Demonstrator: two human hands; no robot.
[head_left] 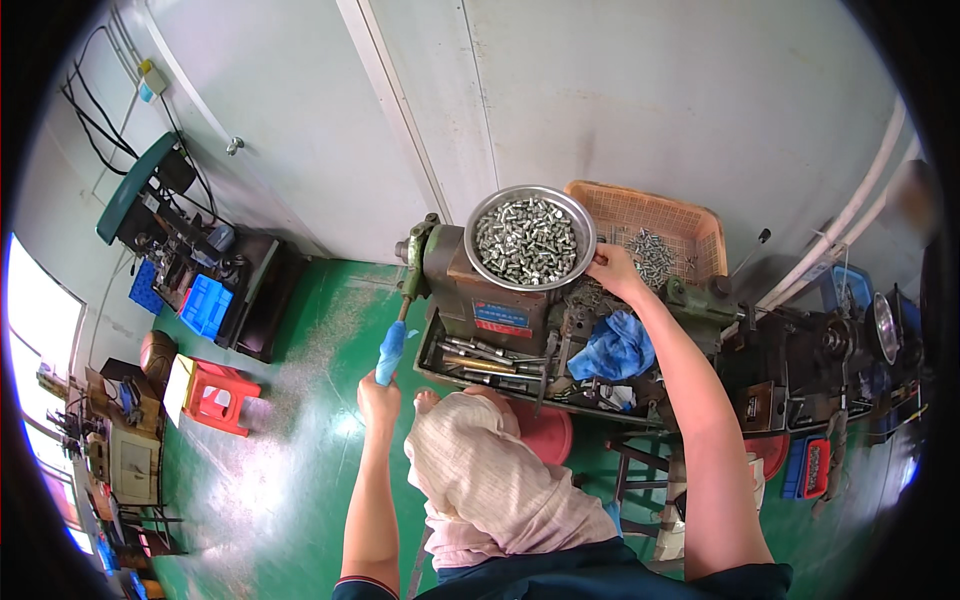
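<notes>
My left hand (pixel 378 397) is closed around the lower end of a lever handle (pixel 391 350) wrapped in blue material. Its metal shaft runs up to the left end of a small bench lathe (pixel 448 262). On top of the machine sits a round steel bowl (pixel 483 272) heaped with small shiny metal parts (pixel 530 240). My right hand (pixel 615 270) is at the bowl's right edge, fingers drawn together. What they grip, if anything, is too small to tell. Below that hand a crumpled blue cloth (pixel 612 345) lies on the lathe.
An orange plastic basket (pixel 705 225) behind the lathe holds more metal parts. Several tools (pixel 485 360) lie in the tray under the machine. A red stool (pixel 222 397) and a drill press (pixel 150 190) stand to the left. Other machinery (pixel 800 355) is at the right.
</notes>
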